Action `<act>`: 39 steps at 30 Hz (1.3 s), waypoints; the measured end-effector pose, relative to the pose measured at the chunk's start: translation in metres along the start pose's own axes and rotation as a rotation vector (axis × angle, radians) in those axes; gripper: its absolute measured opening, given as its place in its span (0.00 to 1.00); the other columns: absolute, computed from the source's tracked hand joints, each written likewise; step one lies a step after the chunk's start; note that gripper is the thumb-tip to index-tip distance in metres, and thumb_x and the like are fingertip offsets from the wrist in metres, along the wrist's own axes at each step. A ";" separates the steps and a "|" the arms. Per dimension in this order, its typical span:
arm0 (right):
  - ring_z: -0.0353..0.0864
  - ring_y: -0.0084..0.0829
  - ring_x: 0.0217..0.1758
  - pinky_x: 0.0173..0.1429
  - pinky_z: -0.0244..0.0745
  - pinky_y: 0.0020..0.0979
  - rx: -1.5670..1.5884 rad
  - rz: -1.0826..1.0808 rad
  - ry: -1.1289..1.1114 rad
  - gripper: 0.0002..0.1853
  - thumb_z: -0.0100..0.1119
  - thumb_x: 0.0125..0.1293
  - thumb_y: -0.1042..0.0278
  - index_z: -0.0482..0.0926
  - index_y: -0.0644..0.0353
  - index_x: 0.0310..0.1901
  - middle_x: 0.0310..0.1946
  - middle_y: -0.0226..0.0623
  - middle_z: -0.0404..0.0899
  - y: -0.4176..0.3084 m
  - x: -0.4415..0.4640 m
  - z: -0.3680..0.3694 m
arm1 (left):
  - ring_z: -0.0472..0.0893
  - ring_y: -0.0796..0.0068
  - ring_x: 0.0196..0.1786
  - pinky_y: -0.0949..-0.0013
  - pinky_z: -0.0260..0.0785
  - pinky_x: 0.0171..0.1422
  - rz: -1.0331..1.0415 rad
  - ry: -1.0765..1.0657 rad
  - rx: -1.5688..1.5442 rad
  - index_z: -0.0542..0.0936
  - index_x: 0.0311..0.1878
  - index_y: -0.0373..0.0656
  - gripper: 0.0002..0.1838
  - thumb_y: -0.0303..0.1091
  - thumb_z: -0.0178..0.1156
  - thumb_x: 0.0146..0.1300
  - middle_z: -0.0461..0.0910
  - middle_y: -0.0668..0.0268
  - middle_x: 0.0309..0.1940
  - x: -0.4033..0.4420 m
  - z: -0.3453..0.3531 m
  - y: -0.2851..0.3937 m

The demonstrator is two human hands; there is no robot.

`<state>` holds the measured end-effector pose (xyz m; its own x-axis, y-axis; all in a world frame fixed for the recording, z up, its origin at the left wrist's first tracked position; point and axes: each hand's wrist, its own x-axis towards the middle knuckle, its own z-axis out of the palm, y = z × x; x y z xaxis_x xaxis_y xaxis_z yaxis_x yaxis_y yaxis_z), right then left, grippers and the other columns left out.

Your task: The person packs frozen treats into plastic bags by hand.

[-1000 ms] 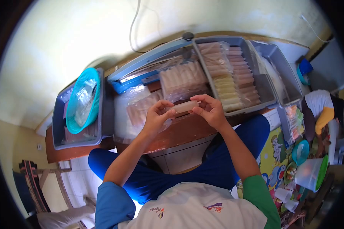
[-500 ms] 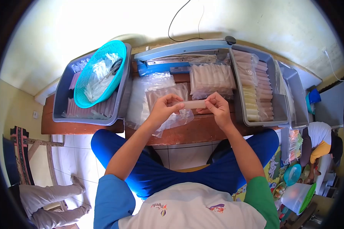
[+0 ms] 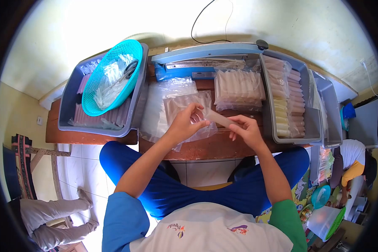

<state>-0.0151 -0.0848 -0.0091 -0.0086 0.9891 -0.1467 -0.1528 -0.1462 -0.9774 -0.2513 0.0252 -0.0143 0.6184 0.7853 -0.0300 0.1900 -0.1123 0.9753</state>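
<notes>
My right hand (image 3: 248, 131) pinches the right end of a slim, pinkish-brown tube-shaped packet (image 3: 219, 118), which slants up to the left. Beside its far end is my left hand (image 3: 188, 122), open, with thumb and fingers curved apart. Below the left hand lies a clear plastic bag holding similar brown tubes (image 3: 174, 107), on top of a spread of clear plastic bags (image 3: 153, 115). A stack of bagged brown tubes (image 3: 239, 88) sits behind the right hand on the brown wooden table (image 3: 231, 149).
A blue bag sealer (image 3: 206, 54) spans the table's back. On the left, a turquoise basket (image 3: 88, 98) with scissors (image 3: 131, 69) rests on a grey bin (image 3: 101, 133). Another grey bin (image 3: 308, 122) on the right holds pink and yellow tubes. A co-worker (image 3: 350, 155) bends at far right.
The tube has swung from level to slanted, its right end lower. My left hand's fingers have opened off its left end; my right hand has moved down slightly, still gripping it.
</notes>
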 end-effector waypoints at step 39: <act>0.80 0.34 0.24 0.26 0.76 0.32 -1.149 -0.889 0.217 0.10 0.68 0.58 0.73 0.77 0.61 0.39 0.27 0.36 0.73 0.069 -0.009 0.052 | 0.81 0.55 0.41 0.59 0.75 0.45 0.411 0.080 0.603 0.80 0.37 0.41 0.08 0.24 0.66 0.53 0.78 0.60 0.39 -0.013 0.017 -0.003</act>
<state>-0.0766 -0.1031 -0.0668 -0.1725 0.7514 0.6369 0.8254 0.4631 -0.3228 -0.2470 0.0055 -0.0207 0.6770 0.6469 0.3511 0.3553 -0.7050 0.6138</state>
